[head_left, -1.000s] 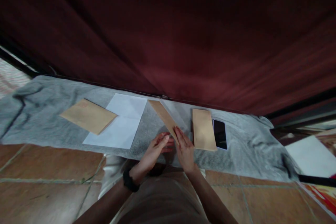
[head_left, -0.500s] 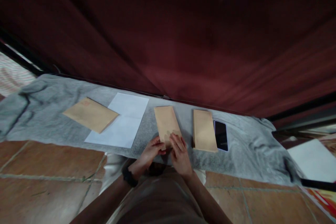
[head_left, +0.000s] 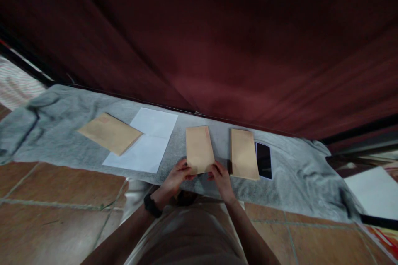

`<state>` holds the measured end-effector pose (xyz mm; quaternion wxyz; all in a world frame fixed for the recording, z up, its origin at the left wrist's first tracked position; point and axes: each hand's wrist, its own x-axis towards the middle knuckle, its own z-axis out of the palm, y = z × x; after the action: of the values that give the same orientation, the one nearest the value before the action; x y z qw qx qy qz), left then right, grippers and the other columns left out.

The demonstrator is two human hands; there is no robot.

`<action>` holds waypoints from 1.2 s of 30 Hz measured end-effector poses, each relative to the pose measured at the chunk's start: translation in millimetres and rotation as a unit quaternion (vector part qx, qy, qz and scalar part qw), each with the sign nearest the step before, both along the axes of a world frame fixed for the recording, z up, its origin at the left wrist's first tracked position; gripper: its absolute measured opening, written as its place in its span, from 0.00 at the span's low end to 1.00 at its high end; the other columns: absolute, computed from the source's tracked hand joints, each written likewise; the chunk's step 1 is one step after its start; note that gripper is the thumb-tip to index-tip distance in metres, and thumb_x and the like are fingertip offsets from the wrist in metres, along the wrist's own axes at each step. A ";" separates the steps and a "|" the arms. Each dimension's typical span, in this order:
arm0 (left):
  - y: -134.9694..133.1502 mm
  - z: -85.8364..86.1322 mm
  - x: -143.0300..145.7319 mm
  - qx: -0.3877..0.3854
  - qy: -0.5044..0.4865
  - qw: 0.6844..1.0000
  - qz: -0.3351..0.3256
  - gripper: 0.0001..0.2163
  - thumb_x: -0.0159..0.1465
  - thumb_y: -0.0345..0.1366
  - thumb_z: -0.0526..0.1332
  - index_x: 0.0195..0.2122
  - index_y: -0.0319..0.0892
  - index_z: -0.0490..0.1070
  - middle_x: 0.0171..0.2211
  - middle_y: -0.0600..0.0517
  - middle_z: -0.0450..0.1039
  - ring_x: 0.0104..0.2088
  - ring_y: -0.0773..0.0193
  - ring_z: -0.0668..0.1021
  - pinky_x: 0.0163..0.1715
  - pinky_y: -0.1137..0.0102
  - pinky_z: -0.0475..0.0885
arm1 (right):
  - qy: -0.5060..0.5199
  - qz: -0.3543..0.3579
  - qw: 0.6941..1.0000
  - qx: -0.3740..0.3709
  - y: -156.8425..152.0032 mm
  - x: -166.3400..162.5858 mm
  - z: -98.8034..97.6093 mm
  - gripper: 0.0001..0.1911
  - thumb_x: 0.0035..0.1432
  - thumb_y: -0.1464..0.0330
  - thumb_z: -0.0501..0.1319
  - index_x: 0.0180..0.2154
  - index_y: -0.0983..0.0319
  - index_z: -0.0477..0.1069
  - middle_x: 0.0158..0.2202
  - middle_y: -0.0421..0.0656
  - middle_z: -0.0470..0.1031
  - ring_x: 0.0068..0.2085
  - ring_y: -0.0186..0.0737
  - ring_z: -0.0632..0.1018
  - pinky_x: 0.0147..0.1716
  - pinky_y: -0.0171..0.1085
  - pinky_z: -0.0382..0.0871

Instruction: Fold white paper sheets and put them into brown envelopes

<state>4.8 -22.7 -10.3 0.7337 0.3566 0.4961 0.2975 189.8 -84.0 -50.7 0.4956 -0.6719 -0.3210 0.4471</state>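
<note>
A brown paper envelope (head_left: 199, 148) is between my two hands, over the cloth in front of me. My left hand (head_left: 178, 176) pinches its lower left corner. The lower right corner is gripped by my right hand (head_left: 220, 178). A faint reddish mark shows near the envelope's upper right. To the right lies a stack of brown envelopes (head_left: 244, 154), with a phone (head_left: 263, 160) close beside it. On the left, other brown envelopes (head_left: 110, 133) overlap a sheet of white paper (head_left: 152, 140) that has a crease across it.
A grey cloth (head_left: 289, 174) covers the long narrow surface. Behind it rises a dark red panel (head_left: 217, 66). A white sheet or board (head_left: 373, 192) is at the far right, and tiled floor (head_left: 62, 190) shows below.
The envelope now shows a reddish mark and looks wider. My right hand has moved from lying on its face to its lower right corner. My left hand stays at the lower left.
</note>
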 end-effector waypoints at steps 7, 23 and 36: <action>3.4 -18.9 -5.4 0.093 0.127 0.987 -0.027 0.26 0.58 0.42 0.66 0.57 0.40 0.68 0.36 0.50 0.79 0.31 0.59 0.81 0.30 0.66 0.76 | 0.075 -0.010 0.997 -0.027 0.6 -4.3 -4.2 0.23 0.50 0.52 0.64 0.45 0.57 0.74 0.28 0.39 0.76 0.26 0.40 0.77 0.25 0.40 0.78; 60.5 -24.5 65.4 0.614 0.404 0.623 -0.269 0.26 0.77 0.44 0.49 0.71 0.34 0.59 0.73 0.40 0.56 0.75 0.54 0.55 0.74 0.55 0.51 | -0.219 0.080 0.972 0.001 -7.1 4.5 -2.8 0.25 0.62 0.65 0.57 0.59 0.60 0.71 0.25 0.37 0.75 0.24 0.40 0.76 0.26 0.35 0.70; 96.7 -42.3 82.3 0.605 0.426 0.601 -0.303 0.30 0.77 0.48 0.47 0.72 0.32 0.57 0.74 0.39 0.54 0.75 0.55 0.56 0.74 0.58 0.48 | -0.256 0.097 0.962 0.004 -7.8 14.6 -6.8 0.27 0.63 0.62 0.55 0.61 0.65 0.68 0.30 0.41 0.77 0.30 0.43 0.80 0.36 0.39 0.75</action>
<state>87.2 74.0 -52.5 0.1037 0.9351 0.3226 0.1040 204.3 -91.8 -57.4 0.3538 -0.7277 -0.5027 0.3044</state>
